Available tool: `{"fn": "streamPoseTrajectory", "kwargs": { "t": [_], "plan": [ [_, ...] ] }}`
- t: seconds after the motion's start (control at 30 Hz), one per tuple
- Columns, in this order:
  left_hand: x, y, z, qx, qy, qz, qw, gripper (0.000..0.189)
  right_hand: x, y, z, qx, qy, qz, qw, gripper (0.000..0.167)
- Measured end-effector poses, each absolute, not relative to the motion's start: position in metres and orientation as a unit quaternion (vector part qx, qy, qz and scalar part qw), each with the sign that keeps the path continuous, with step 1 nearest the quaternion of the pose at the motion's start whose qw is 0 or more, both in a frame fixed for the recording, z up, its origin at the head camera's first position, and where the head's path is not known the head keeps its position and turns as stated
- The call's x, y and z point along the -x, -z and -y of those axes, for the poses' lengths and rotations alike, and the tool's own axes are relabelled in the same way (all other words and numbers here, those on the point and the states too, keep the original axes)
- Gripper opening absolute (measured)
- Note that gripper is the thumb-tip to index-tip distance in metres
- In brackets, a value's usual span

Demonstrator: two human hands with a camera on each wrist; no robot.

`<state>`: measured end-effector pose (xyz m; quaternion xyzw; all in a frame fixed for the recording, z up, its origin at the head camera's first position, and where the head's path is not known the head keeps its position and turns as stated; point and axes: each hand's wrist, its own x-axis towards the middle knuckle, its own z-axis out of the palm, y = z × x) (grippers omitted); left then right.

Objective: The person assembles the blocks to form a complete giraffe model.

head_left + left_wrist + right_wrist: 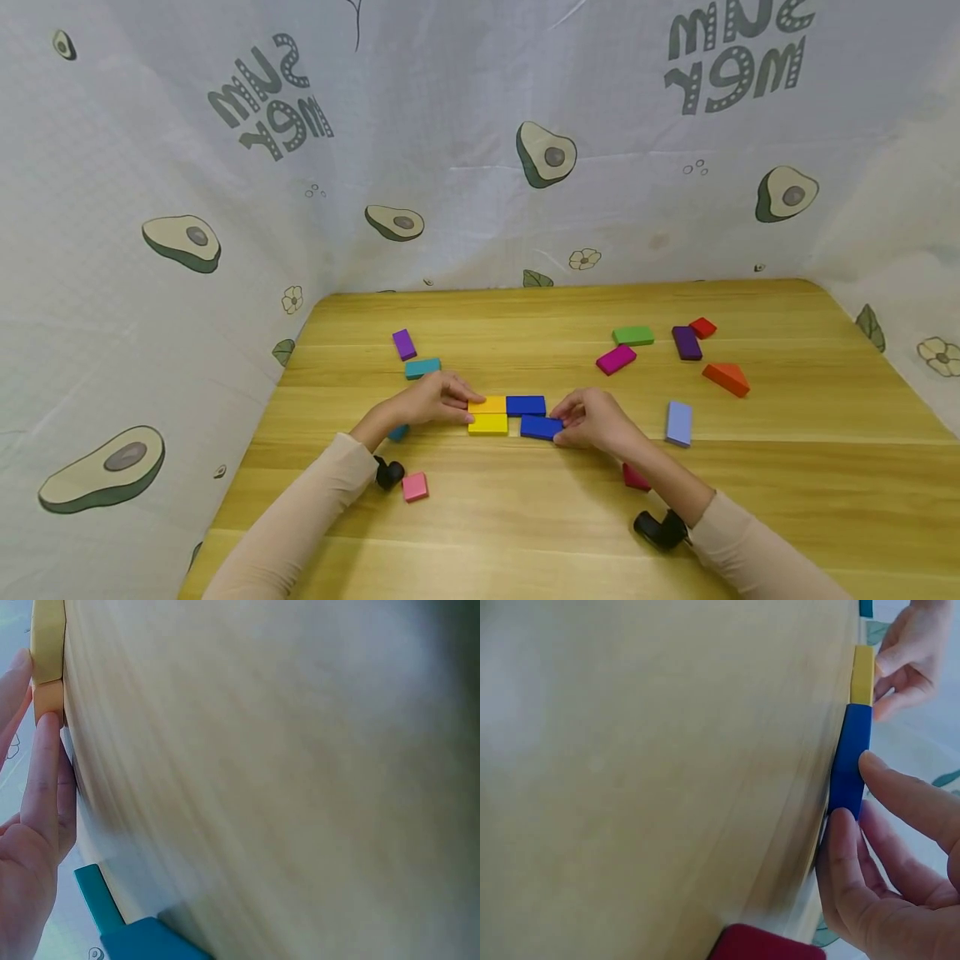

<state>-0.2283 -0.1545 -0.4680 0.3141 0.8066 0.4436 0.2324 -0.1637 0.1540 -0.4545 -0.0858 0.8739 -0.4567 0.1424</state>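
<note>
My left hand (433,402) touches the left ends of two rectangular blocks. The orange block (491,403) lies behind the yellow block (489,427), their long sides together. Against the right end of the orange one lies a blue block (526,406). My right hand (596,421) pinches the right end of a second blue block (537,427), in front of the first and slightly skewed. A narrow gap of table separates it from the yellow block in the head view. The right wrist view shows thumb and fingers on this blue block (847,765).
Left of the group lie a purple block (404,344), a teal block (423,368) and a pink square (415,487). To the right are green (633,336), magenta (617,359), dark purple (686,342), red (702,327), orange-red (727,378) and light blue (678,423) blocks. A printed curtain borders the wooden table.
</note>
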Motion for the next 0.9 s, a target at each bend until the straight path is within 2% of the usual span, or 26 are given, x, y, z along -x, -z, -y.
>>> {"fn": "streamPoseTrajectory", "kwargs": {
  "t": [0.9],
  "plan": [
    [0.2296,0.4676,0.1553,-0.309,-0.437,-0.812,0.234,0.035,0.1709,0.4542,-0.1457,0.101,0.495,-0.853,0.133,0.029]
  ]
}}
